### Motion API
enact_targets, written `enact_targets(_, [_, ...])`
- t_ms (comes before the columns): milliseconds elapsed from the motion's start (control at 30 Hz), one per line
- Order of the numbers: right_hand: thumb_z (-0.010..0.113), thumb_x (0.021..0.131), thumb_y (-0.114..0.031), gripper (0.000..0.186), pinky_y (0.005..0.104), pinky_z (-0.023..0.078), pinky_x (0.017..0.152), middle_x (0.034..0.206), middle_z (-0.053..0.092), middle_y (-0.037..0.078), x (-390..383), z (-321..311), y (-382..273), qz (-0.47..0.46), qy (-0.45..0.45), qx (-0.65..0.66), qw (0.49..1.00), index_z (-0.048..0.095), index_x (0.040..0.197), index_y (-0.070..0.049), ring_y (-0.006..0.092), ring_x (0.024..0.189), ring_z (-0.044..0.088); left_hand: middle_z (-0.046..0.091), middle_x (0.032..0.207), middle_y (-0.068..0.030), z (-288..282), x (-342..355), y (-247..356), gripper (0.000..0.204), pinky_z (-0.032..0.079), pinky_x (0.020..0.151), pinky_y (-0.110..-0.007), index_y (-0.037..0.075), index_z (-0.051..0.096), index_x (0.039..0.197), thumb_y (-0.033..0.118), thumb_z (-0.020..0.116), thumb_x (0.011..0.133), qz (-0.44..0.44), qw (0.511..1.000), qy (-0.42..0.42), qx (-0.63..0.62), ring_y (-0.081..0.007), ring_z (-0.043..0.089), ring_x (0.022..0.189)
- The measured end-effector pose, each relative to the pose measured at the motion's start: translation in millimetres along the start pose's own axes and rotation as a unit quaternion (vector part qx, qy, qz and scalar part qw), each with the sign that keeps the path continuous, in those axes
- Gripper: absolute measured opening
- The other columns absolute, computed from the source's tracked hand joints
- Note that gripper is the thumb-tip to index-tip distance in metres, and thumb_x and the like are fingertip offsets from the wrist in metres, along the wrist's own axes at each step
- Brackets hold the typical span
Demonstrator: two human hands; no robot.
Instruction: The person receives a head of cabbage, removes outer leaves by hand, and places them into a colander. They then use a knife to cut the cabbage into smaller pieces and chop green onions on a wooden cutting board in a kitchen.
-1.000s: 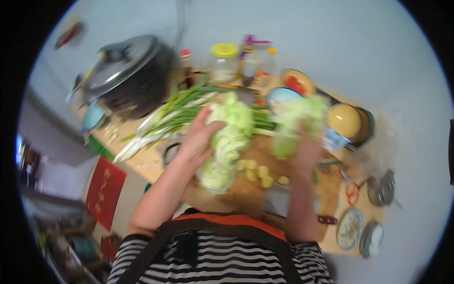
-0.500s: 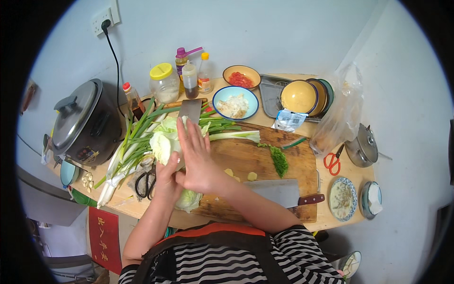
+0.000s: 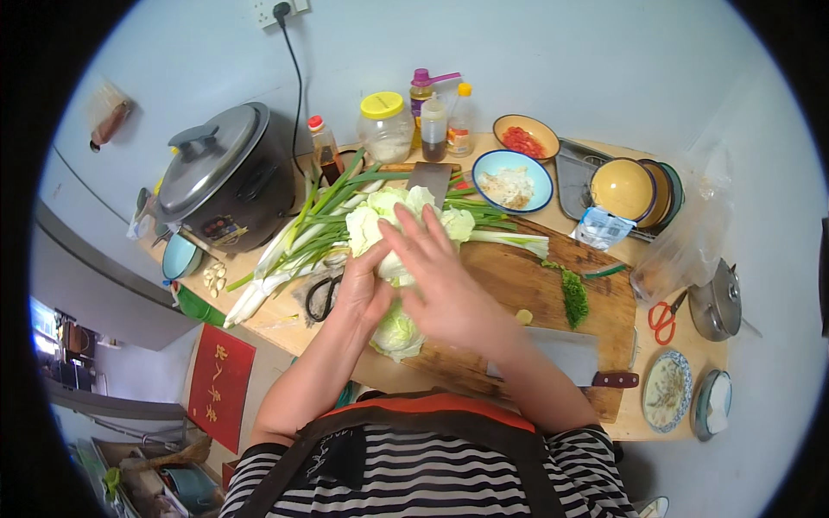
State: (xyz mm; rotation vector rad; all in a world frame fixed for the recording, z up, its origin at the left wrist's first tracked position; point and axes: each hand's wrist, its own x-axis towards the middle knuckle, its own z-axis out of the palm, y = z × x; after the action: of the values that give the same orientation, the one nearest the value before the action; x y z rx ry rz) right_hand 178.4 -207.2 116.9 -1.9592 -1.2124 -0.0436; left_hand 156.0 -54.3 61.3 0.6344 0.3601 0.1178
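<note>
Pale green cabbage leaves (image 3: pixel 370 220) are gripped in my left hand (image 3: pixel 363 289), above the left end of the wooden cutting board (image 3: pixel 509 272). My right hand (image 3: pixel 440 281), slightly blurred, lies over the leaves with its fingers stretched out and apart. Under my wrists a cabbage head (image 3: pixel 400 333) sits at the board's near left. To the right, partly behind my right forearm, a cleaver (image 3: pixel 566 352) with a dark red handle rests on the board. A bunch of chopped green herbs (image 3: pixel 573 296) and a yellowish slice (image 3: pixel 523 318) lie beyond it.
Long scallions (image 3: pixel 302 229) spread left, beside a large dark cooker (image 3: pixel 229 186). Bottles and a yellow-lidded jar (image 3: pixel 384 129) line the wall. A second blade (image 3: pixel 430 177) lies near a blue-rimmed bowl (image 3: pixel 512 181). Red-handled scissors (image 3: pixel 662 321) and a lidded pot (image 3: pixel 717 302) stand right.
The whole view has shifted, so the table sits farther right in it. My right hand has moved over the front of the leaves, its fingers more spread; my left still holds them.
</note>
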Motion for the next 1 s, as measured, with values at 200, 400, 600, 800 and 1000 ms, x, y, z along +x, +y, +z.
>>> enact_targets(200, [0.052, 0.082, 0.001, 0.044, 0.0384, 0.037, 0.103, 0.142, 0.039, 0.016, -9.1, -47.9, 9.3, 0.048, 0.096, 0.160, 0.981, 0.053, 0.126, -0.004, 0.0261, 0.131, 0.040, 0.050, 0.130, -0.0134, 9.0, -11.1, 13.9, 0.039, 0.035, 0.107, -0.048, 0.004, 0.048, 0.126, 0.011, 0.057, 0.089, 0.015, 0.995, 0.009, -0.093, -0.0294, 0.047, 0.122])
enact_targets(400, [0.055, 0.088, -0.003, 0.025, 0.0242, 0.049, 0.078, 0.105, 0.061, 0.005, -37.1, -27.4, 59.0, 0.214, 0.201, 0.259, 0.920, 0.060, 0.113, -0.002, 0.0112, 0.093, 0.058, 0.050, 0.131, -0.0129, 12.8, -12.3, 33.7, 0.038, 0.031, 0.108, -0.052, 0.006, 0.050, 0.124, 0.011, 0.058, 0.087, 0.056, 0.985, 0.018, -0.163, -0.0310, 0.045, 0.123])
enact_targets(600, [0.059, 0.085, -0.004, 0.016, 0.0265, 0.049, 0.068, 0.085, 0.065, 0.007, -59.6, 5.2, 93.4, 0.302, 0.198, 0.083, 0.929, 0.066, 0.099, -0.003, 0.0151, 0.072, 0.060, 0.051, 0.131, -0.0137, -6.2, -18.5, 58.9, 0.043, 0.030, 0.109, -0.049, 0.004, 0.046, 0.128, 0.013, 0.057, 0.088, 0.077, 0.975, -0.044, -0.205, -0.0305, 0.046, 0.123])
enact_targets(800, [0.057, 0.072, 0.002, 0.026, 0.0380, 0.044, 0.087, 0.101, 0.063, 0.012, -56.5, 49.3, 135.6, 0.152, 0.048, -0.113, 0.981, 0.068, 0.093, -0.008, 0.0307, 0.099, 0.056, 0.049, 0.133, -0.0143, -23.8, -32.4, 76.3, 0.045, 0.029, 0.110, -0.048, 0.003, 0.044, 0.131, 0.013, 0.057, 0.089, 0.078, 0.967, -0.061, -0.234, -0.0302, 0.044, 0.125])
enact_targets(1000, [0.060, 0.075, 0.001, 0.016, 0.0375, 0.044, 0.085, 0.098, 0.063, 0.011, -48.4, 50.2, 152.4, 0.193, -0.084, -0.192, 0.959, 0.065, 0.088, -0.007, 0.0284, 0.099, 0.055, 0.048, 0.134, -0.0141, -55.8, -45.2, 83.2, 0.043, 0.030, 0.110, -0.050, 0.007, 0.047, 0.130, 0.012, 0.057, 0.088, 0.056, 0.965, -0.085, -0.242, -0.0309, 0.043, 0.126])
